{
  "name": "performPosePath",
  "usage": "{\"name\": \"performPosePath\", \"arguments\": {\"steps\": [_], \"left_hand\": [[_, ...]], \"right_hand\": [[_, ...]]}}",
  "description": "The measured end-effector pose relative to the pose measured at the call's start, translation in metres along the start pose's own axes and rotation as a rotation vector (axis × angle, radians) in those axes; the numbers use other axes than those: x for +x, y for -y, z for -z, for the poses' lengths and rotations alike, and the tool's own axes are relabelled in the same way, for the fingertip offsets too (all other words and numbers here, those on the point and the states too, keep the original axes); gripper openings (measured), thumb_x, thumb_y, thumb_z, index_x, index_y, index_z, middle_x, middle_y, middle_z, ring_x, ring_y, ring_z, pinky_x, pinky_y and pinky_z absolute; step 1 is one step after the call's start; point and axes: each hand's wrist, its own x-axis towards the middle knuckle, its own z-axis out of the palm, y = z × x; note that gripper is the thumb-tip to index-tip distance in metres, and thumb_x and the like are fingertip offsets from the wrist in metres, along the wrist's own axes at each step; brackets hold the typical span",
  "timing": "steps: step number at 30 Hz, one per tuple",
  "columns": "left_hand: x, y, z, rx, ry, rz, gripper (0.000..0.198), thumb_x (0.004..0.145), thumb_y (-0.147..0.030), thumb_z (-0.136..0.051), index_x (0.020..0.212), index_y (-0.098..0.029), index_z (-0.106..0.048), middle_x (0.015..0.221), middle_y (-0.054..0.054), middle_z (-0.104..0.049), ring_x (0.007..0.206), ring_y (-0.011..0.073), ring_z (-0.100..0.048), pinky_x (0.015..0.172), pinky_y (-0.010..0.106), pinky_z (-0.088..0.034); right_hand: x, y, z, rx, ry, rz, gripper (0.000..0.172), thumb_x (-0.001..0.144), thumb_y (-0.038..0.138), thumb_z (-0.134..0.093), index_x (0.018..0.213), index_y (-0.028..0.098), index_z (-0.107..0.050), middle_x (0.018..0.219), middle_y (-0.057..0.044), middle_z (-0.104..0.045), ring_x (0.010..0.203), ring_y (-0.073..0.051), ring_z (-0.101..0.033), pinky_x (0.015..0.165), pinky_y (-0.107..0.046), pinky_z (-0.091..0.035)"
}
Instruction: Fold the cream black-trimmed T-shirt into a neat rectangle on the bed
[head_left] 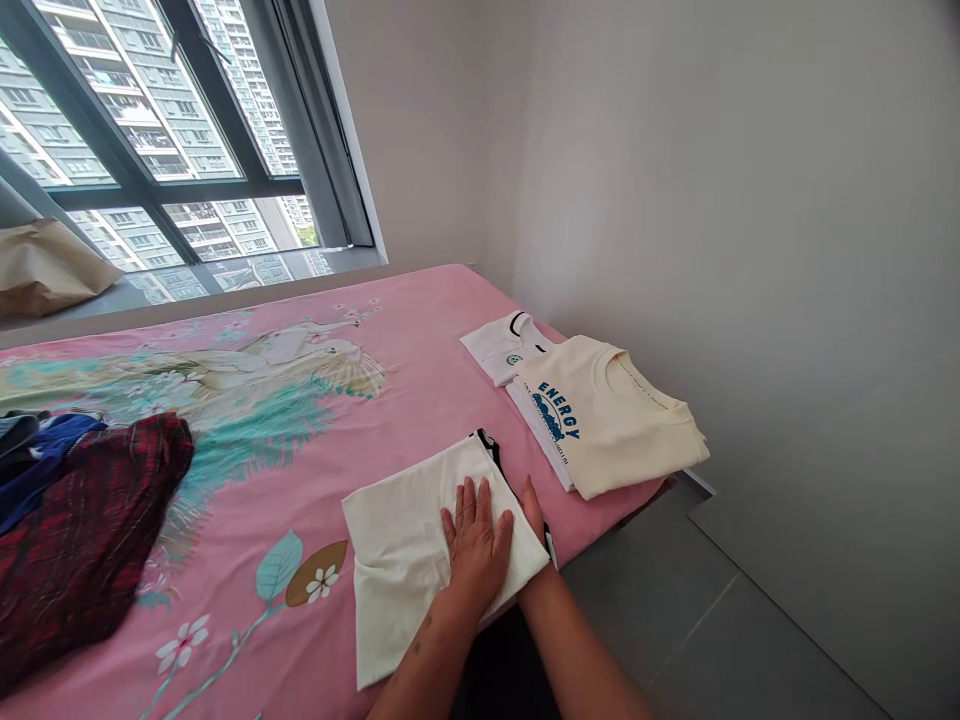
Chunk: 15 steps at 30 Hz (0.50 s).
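Observation:
A folded off-white garment [405,550] with a black-trimmed edge lies near the front edge of the pink bedspread [420,400]. My left hand [478,540] rests flat on top of it, fingers stretched out. At the garment's right side is my right hand [534,530], partly hidden under or behind the cloth; its fingertips show at the edge, but its grip cannot be made out. Farther right lie a folded cream shirt [622,430] with blue "ENERGY" lettering and a folded white shirt [499,345] with a black collar, partly under the cream one.
Dark red plaid [97,530] and blue clothes [49,470] are heaped on the bed's left. A brown paper bag [52,265] sits on the windowsill. Grey walls meet behind the bed, and grey floor [720,600] shows at the right.

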Motion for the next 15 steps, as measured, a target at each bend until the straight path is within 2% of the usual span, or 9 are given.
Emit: {"name": "performPosePath", "arguments": {"steps": [3,5,7,9,11,13,15], "left_hand": [[-0.001,0.003,-0.004,0.036,-0.001,-0.031,0.059,0.091,-0.044,-0.023,0.144,-0.020,-0.021,0.154,0.008,-0.009,0.141,0.0209,-0.004,0.112,0.051,-0.002],[-0.002,0.006,-0.008,0.081,-0.009,-0.070,0.060,0.090,-0.045,-0.026,0.144,-0.019,-0.022,0.154,0.008,-0.009,0.141,0.0232,-0.005,0.112,0.052,-0.002],[-0.003,0.007,-0.012,0.139,-0.034,-0.125,0.064,0.088,-0.049,-0.033,0.144,-0.020,-0.022,0.154,0.009,-0.009,0.141,0.0260,-0.004,0.111,0.054,0.000],[-0.003,0.008,-0.015,0.187,-0.070,-0.173,0.069,0.085,-0.052,-0.038,0.144,-0.020,-0.022,0.154,0.010,-0.009,0.141,0.0284,-0.003,0.110,0.056,0.002],[-0.004,0.007,-0.014,0.201,-0.076,-0.200,0.071,0.084,-0.053,-0.041,0.144,-0.022,-0.022,0.154,0.011,-0.010,0.141,0.0301,-0.003,0.109,0.058,0.002],[-0.009,0.007,-0.008,0.188,-0.038,-0.231,0.072,0.083,-0.056,-0.041,0.144,-0.023,-0.022,0.153,0.012,-0.011,0.141,0.0308,-0.006,0.109,0.059,-0.002],[-0.021,0.013,0.002,0.177,-0.005,-0.295,0.077,0.080,-0.060,-0.043,0.144,-0.023,-0.022,0.153,0.013,-0.012,0.140,0.0312,-0.009,0.109,0.060,-0.005]], "right_hand": [[0.000,0.010,0.028,0.184,-0.020,-0.076,0.069,0.083,0.071,-0.019,0.117,0.025,-0.058,0.130,-0.005,-0.053,0.125,-0.025,-0.043,0.102,-0.047,-0.034],[-0.002,0.023,0.050,0.362,-0.051,-0.123,0.064,0.084,0.068,-0.023,0.118,0.027,-0.058,0.133,-0.004,-0.050,0.128,-0.021,-0.040,0.105,-0.043,-0.033],[-0.009,0.037,0.068,0.437,-0.091,-0.139,0.052,0.084,0.061,-0.037,0.119,0.028,-0.056,0.135,-0.003,-0.049,0.129,-0.019,-0.038,0.105,-0.040,-0.032],[-0.021,0.046,0.079,0.347,-0.156,-0.130,0.045,0.083,0.054,-0.048,0.117,0.027,-0.057,0.131,-0.004,-0.052,0.126,-0.020,-0.042,0.101,-0.038,-0.036],[-0.037,0.046,0.082,0.222,-0.288,-0.139,0.040,0.079,0.051,-0.056,0.111,0.026,-0.060,0.122,-0.005,-0.058,0.118,-0.021,-0.048,0.092,-0.034,-0.042],[-0.057,0.037,0.079,0.123,-0.457,-0.175,0.037,0.076,0.051,-0.061,0.102,0.024,-0.061,0.110,-0.004,-0.062,0.107,-0.020,-0.054,0.081,-0.030,-0.045],[-0.080,0.023,0.072,0.061,-0.549,-0.234,0.037,0.073,0.053,-0.063,0.094,0.023,-0.061,0.097,-0.002,-0.064,0.095,-0.018,-0.056,0.072,-0.027,-0.046]]}}
